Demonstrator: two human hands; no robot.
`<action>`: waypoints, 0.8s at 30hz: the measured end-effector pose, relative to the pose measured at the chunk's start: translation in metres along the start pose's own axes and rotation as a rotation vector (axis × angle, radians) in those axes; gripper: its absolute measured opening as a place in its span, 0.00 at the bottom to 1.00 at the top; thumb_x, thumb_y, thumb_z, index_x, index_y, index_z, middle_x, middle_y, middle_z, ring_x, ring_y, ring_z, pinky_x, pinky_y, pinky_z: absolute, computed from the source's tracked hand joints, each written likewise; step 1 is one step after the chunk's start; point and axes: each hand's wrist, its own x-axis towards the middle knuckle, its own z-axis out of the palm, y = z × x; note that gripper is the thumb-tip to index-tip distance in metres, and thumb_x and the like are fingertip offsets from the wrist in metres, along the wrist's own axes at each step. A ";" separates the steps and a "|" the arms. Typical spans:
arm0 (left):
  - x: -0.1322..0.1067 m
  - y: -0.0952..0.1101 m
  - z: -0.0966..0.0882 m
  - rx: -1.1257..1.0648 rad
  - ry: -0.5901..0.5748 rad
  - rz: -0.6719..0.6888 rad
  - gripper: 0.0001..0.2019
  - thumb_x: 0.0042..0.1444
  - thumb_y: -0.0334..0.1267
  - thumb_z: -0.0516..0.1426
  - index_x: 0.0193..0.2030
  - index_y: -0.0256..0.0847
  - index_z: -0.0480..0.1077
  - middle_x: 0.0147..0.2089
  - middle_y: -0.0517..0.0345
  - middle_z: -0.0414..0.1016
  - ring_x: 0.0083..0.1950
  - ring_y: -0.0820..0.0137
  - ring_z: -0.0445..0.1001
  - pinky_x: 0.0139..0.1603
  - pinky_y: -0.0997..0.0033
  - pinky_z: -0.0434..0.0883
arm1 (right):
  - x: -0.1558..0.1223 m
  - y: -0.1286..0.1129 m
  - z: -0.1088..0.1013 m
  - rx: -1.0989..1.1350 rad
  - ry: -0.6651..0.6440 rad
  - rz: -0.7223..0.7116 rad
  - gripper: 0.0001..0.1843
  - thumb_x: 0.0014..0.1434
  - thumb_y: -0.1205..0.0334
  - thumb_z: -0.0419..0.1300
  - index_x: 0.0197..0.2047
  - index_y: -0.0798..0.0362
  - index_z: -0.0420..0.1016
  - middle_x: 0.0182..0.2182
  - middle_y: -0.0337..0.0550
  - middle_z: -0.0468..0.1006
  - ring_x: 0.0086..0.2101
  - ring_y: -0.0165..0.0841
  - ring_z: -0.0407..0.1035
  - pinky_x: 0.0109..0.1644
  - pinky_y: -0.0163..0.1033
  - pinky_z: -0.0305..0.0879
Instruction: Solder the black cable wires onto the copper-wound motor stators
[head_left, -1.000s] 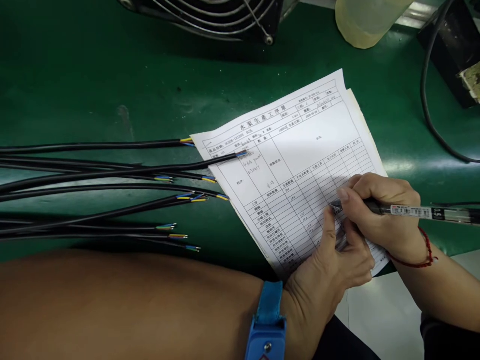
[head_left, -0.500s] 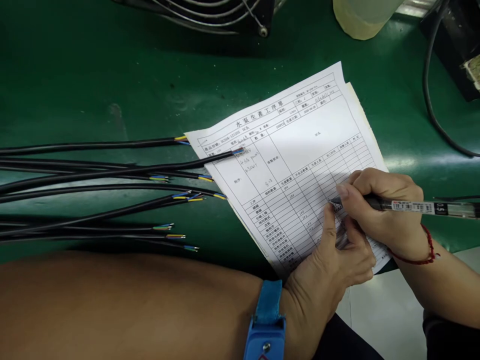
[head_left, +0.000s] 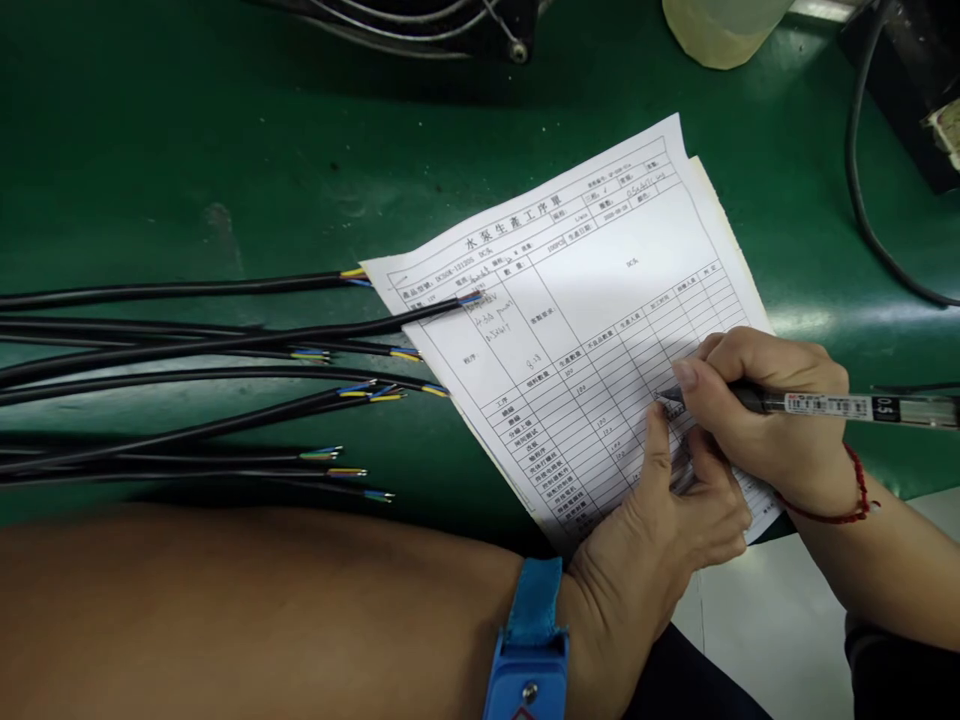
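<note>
A white printed form sheet (head_left: pixel 585 300) lies tilted on the green mat (head_left: pixel 225 150). My right hand (head_left: pixel 772 415) is closed around a black pen (head_left: pixel 847 407), its tip touching a table row on the sheet. My left hand (head_left: pixel 660 540) rests on the sheet's lower edge, thumb raised beside the pen tip and fingers curled, pressing the paper. A blue wrist strap (head_left: pixel 529 640) circles my left wrist. A red cord bracelet (head_left: pixel 855 495) is on my right wrist.
Several black cables (head_left: pixel 187 350) with stripped coloured wire ends lie at the left, one tip overlapping the sheet. A fan grille (head_left: pixel 420 25) and a yellowish container (head_left: pixel 720 30) stand at the back. A black box (head_left: pixel 915 80) with a cord (head_left: pixel 862 200) sits at the right.
The view has shifted slightly, so the sheet and hands sit a little higher and further left. The pen tip stays on the same part of the form.
</note>
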 end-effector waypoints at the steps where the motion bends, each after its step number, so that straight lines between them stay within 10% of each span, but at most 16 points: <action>1: 0.000 0.000 0.000 -0.006 0.002 -0.001 0.22 0.66 0.48 0.51 0.65 0.56 0.64 0.64 0.52 0.64 0.68 0.44 0.60 0.58 0.24 0.66 | 0.000 0.000 0.000 0.001 0.000 0.003 0.20 0.59 0.72 0.64 0.21 0.50 0.60 0.17 0.31 0.60 0.18 0.24 0.54 0.18 0.34 0.51; 24: -0.001 -0.001 -0.001 0.020 -0.016 0.012 0.24 0.63 0.49 0.54 0.65 0.55 0.64 0.67 0.52 0.62 0.67 0.47 0.61 0.60 0.25 0.67 | 0.002 0.000 -0.001 0.019 -0.004 -0.005 0.21 0.58 0.73 0.64 0.21 0.51 0.59 0.16 0.30 0.60 0.17 0.23 0.54 0.18 0.34 0.50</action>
